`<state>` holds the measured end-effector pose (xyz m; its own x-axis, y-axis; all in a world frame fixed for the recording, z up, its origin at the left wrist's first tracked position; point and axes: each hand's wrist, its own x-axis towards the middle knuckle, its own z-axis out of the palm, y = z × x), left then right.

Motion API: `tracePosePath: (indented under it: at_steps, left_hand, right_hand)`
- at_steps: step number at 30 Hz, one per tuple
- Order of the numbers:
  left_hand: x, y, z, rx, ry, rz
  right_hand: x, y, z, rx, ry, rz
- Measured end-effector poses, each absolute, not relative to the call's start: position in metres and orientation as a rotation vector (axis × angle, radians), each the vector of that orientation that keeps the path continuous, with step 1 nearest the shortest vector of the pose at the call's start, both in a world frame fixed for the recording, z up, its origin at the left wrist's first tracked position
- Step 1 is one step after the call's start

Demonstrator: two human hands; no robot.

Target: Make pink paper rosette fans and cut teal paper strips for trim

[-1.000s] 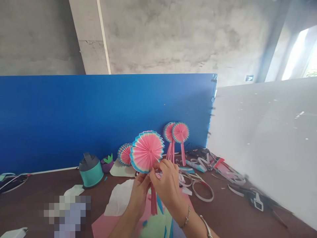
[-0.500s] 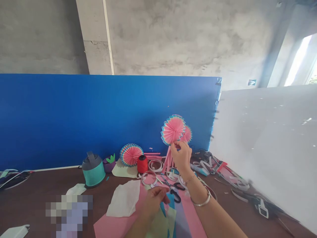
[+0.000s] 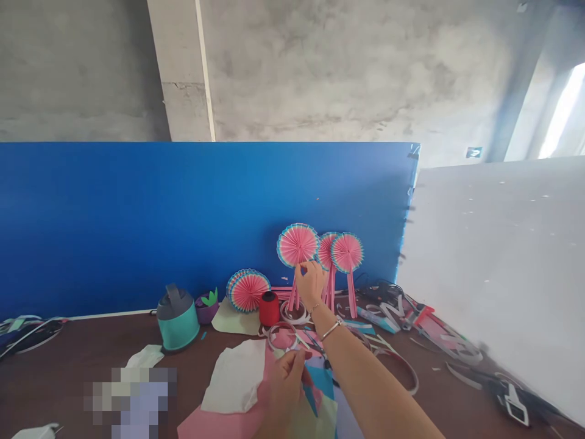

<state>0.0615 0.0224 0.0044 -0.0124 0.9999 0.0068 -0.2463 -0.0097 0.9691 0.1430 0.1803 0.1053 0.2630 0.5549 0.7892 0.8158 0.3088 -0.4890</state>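
Observation:
My right hand is stretched toward the blue partition, its fingers pinched at the lower edge of a round pleated paper fan, pink with a blue zigzag rim. Pink strips hang below the disc, partly behind the hand. Just right of it, two similar fans on pink strip handles, one a pink fan, lean upright against the partition. Low over the papers, my left hand has its fingertips pressed together; whatever they hold is hidden. Scissors, mostly covered by my right arm, lie beside it.
Further left stand pleated discs, a red thread spool, a purple pot and a teal container. White paper and pink paper lie in front. Tape rolls, strips and cables clutter the right, near the white panel.
My right hand has moved left and slightly down with its fan, uncovering the two fans leaning behind. My left hand stays low over the papers. The view has shifted a little.

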Motion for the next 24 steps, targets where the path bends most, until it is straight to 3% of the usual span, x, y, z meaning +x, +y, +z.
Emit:
tracePosePath:
  at_steps: [11,24]
  left_hand:
    - [0.067,0.029,0.001,1.065,1.030,1.307]
    - [0.065,0.031,-0.008,1.135,1.063,1.324]
  right_hand:
    - [0.137,0.199,0.076,-1.492,-1.505,-0.317]
    - [0.138,0.191,0.080,-1.629,-1.536,-0.308]
